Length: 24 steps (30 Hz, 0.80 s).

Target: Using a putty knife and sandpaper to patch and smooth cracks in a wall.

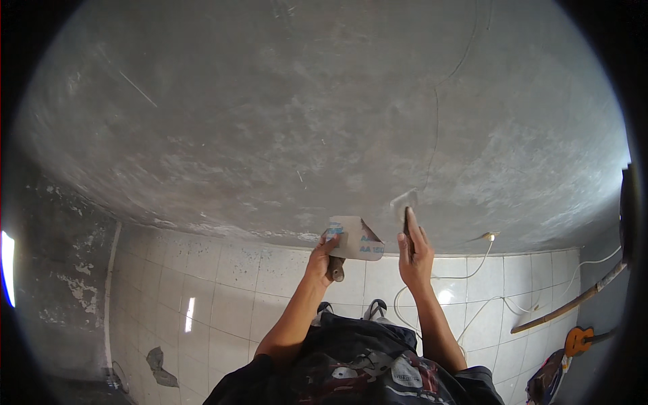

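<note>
My left hand (322,258) is closed around a piece of pale sandpaper (352,237) with blue print on its back; its upper right corner curls over and shows the dark grit side. A brown tool handle (336,268) sticks out below the sheet in the same hand, and the rest of that tool is hidden. In my right hand (417,256) is a putty knife, its whitish, smeared blade (405,200) raised to the grey plastered wall (304,142), close to the lower end of a thin crack (435,128). Whether the blade touches the wall I cannot tell.
White floor tiles (229,307) meet the wall's foot. A white cable (472,271) runs from a wall plug (491,237) across the floor at right. Nearby are a wooden pole (567,300) and a small orange guitar (578,341). A dark scrap (162,368) lies at left.
</note>
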{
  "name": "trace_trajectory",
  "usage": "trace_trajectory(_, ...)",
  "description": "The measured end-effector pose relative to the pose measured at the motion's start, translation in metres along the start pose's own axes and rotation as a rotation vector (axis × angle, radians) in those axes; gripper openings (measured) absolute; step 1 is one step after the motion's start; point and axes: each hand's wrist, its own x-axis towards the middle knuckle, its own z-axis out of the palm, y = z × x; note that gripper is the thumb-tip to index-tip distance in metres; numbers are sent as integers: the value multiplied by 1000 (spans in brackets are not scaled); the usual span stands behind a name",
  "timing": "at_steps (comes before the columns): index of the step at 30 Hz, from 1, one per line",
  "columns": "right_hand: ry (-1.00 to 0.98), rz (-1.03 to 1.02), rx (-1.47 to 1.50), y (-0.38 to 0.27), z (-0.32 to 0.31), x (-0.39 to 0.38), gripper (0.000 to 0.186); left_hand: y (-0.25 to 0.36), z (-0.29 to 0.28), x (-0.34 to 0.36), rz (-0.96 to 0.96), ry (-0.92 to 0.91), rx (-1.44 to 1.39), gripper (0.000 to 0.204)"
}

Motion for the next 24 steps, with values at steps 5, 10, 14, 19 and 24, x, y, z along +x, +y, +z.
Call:
trace_trajectory(5,-1,-150,-284,-17,48,16,54,51,-27,-11,90,-47,49,28)
trace_trajectory(10,84,-228,-398,-27,116,47,61,126,-49,-21,330,220,224,23)
trace_trajectory(14,151,-179,-477,-3,160,67,61,166,-63,-38,418,216,243,24)
trace_trajectory(19,291,-227,-503,22,195,81,59,190,-102,-59,434,267,242,24)
trace_trajectory(24,381,-284,-475,1,204,95,57,205,-125,-53,470,316,294,24)
